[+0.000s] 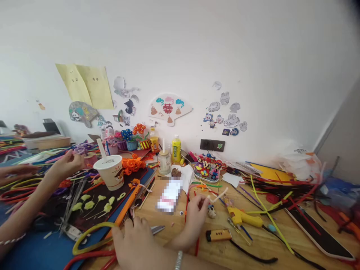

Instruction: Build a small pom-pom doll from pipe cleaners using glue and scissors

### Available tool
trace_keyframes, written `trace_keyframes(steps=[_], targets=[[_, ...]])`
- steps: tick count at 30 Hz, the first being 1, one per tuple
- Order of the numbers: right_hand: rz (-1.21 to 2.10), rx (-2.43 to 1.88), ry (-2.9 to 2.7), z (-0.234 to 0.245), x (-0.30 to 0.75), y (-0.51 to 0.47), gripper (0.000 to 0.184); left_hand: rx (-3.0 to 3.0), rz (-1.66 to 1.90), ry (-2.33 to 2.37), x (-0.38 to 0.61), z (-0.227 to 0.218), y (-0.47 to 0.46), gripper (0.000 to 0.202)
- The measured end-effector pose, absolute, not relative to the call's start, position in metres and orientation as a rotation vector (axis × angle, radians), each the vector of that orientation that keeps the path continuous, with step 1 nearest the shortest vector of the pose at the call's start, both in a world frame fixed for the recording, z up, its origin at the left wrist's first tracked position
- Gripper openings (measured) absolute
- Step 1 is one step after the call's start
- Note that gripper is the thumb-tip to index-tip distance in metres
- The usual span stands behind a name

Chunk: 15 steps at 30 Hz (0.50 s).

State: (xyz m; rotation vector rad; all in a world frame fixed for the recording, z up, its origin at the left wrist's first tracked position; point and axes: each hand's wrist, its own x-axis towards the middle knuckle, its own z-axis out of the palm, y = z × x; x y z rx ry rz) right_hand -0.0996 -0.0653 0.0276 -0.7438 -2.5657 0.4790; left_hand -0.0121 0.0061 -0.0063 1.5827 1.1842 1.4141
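Observation:
My left hand [196, 213] is closed, pinching a bent white pipe cleaner [219, 195] between thumb and fingertips. A small white-and-dark figure [212, 211] lies just beyond those fingertips. Crossing over my left forearm, my right hand [135, 238] has curled fingers around scissors. The scissor blades [158, 229] stick out to its right; the handles are mostly hidden. A loop of yellow pipe cleaner [80, 240] and red pipe cleaners [90, 254] lie at the left of my right hand. An orange bundle of pipe cleaners [123, 213] passes behind it.
A co-worker's hand [69, 165] holds purple pipe cleaners at left. Near it stand a paper cup [110, 172] and pale yellow flowers [89, 205]. A blurred phone [169, 195] lies centrally. To the right are a yellow glue gun [244, 218], a lighter [218, 235] and a black tablet [317, 232].

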Motion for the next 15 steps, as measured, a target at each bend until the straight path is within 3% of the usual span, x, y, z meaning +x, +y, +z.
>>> trace_keyframes(steps=[2,4,9,15], targets=[[0.171,-0.879,-2.749,0.021,-0.127,-0.055,0.078,1.591,1.416,1.189,-0.013,-0.007,0.007,0.025],[0.087,-0.893,-2.801,0.013,-0.143,-0.051,0.08,1.596,1.419,1.191,-0.015,-0.008,0.008,0.024],[0.054,-0.8,-2.825,0.011,-0.146,-0.049,0.061,1.558,1.434,1.186,-0.017,-0.01,0.013,0.024],[0.1,-0.795,-2.829,0.044,-0.138,-0.043,0.024,1.47,1.43,1.116,-0.018,-0.006,0.015,0.023]])
